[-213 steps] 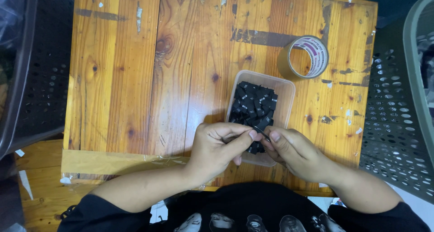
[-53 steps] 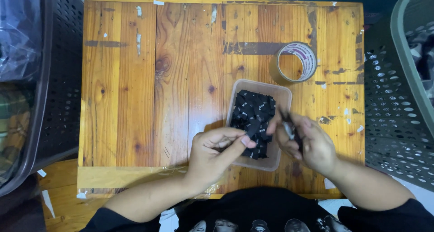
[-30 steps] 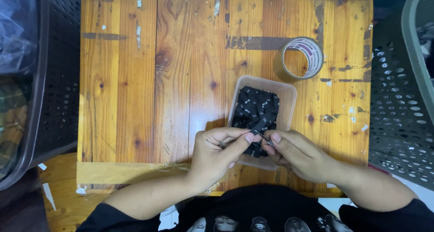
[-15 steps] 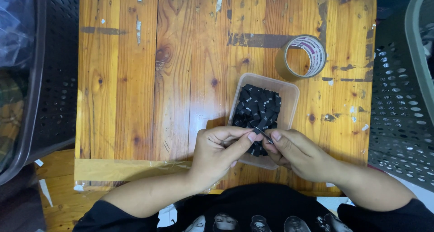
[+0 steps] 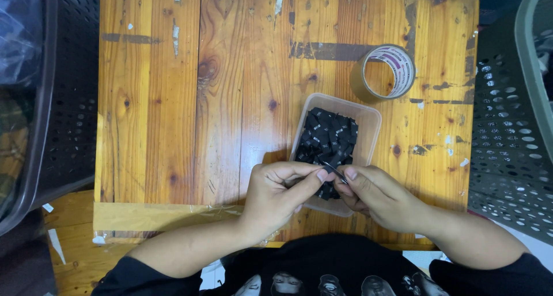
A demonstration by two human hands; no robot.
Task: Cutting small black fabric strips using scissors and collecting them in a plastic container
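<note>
A small black label (image 5: 333, 170) is pinched between the two hands, right over the near end of a clear plastic tub (image 5: 368, 123). The left hand (image 5: 280, 193) has its fingers curled in, thumb and forefinger closed on one end of the label; the right hand (image 5: 377, 196) meets it fingertip to fingertip, thumb and forefinger closed on the other end — the rest of its fingers folded under. The label itself is thin and dark, and little of it shows between the fingertips.

The tub sits toward the near right part of the desk (image 5: 173, 111), tilted a little, its near end partly hidden by the hands. Inside lies a heap of black labels (image 5: 328, 137), folded and piled loosely. Beyond the tub, near the far right corner of the desk, a roll of brown packing tape (image 5: 385, 72) stands half on its side. Strips of clear tape run along the desk's near edge. Dark perforated baskets flank the desk — one off the left edge (image 5: 63, 100), one off the right (image 5: 507, 129).
</note>
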